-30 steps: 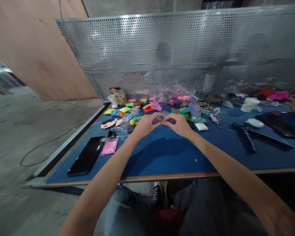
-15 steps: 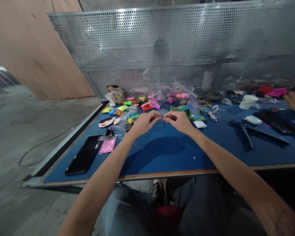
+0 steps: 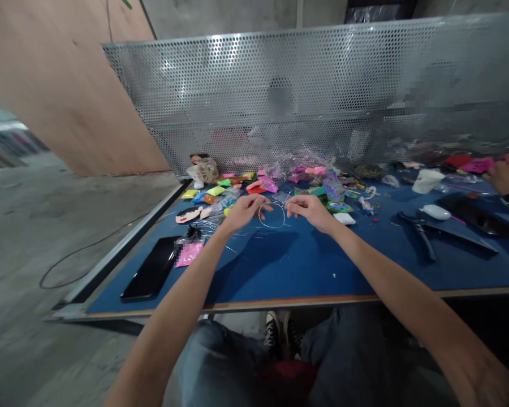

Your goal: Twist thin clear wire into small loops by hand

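A thin, pale wire loop (image 3: 272, 227) hangs between my hands above the blue tabletop (image 3: 280, 271). My left hand (image 3: 248, 212) pinches the loop's left side with thumb and fingers. On the other side, my right hand (image 3: 309, 211) is closed on the wire's upper right part. Several loose straight wires (image 3: 214, 229) lie left of my left hand. Just beyond my hands are small coloured clay packets (image 3: 263, 183). A white packet (image 3: 344, 219) rests right of my right hand.
A black phone (image 3: 150, 268) and a pink packet (image 3: 189, 254) lie at the left. Pliers (image 3: 419, 234), a white cup (image 3: 427, 181) and a dark case (image 3: 477, 215) are on the right. Another person's hand (image 3: 507, 175) is at the far right. A perforated metal panel (image 3: 246, 102) stands behind.
My hands have moved slightly apart, and the wire loop shows more fully between them. The view has shifted slightly. The other person's hand at the right now has something pink by its fingers.
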Demonstrator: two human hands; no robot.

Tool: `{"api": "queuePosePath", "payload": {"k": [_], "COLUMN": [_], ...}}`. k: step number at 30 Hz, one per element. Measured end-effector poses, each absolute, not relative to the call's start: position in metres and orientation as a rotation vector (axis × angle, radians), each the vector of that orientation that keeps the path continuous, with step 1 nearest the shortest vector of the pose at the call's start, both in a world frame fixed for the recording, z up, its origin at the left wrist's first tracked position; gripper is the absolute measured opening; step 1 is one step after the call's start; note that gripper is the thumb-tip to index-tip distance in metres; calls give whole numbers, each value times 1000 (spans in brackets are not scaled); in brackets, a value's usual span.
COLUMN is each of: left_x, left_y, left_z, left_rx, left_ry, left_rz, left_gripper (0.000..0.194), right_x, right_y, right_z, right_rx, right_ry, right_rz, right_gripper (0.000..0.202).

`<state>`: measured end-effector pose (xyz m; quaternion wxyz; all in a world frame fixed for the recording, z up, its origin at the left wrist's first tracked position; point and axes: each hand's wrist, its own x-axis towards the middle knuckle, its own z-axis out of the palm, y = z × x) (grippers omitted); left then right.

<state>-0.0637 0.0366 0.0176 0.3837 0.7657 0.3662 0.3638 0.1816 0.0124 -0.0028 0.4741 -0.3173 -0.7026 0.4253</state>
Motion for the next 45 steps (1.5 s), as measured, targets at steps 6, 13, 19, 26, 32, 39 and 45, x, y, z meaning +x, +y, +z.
{"api": "queuePosePath", "payload": {"k": [6, 13, 19, 26, 32, 39, 45], "left_x": [-52, -53, -51, -41, -34, -39, -44], "left_y": [19, 17, 20, 23, 22, 26, 24], "left_z": [24, 22, 15, 12, 9, 2, 4], "left_rx": [2091, 2119, 2280, 2169, 2007, 2205, 2184], "left_ry": [684, 642, 712, 867, 843, 815, 683], "left_rz": [880, 671, 764, 939, 923, 955, 1000], "left_gripper": [38, 38, 33, 34, 37, 32, 32], "right_x": [178, 178, 175, 171, 172, 172, 171], "right_y": [13, 6, 7, 10, 4, 0, 3], "right_z": [-10, -3, -6, -8, -5, -2, -7], "right_rx": [-632, -789, -840, -817, -825, -821, -852], "right_ry": [-1709, -1788, -1772, -1740, -1845, -1881, -1860], "right_rz": [1337, 1369, 1338, 966, 620, 448, 694], "right_gripper": [30, 34, 35, 35, 27, 23, 32]}}
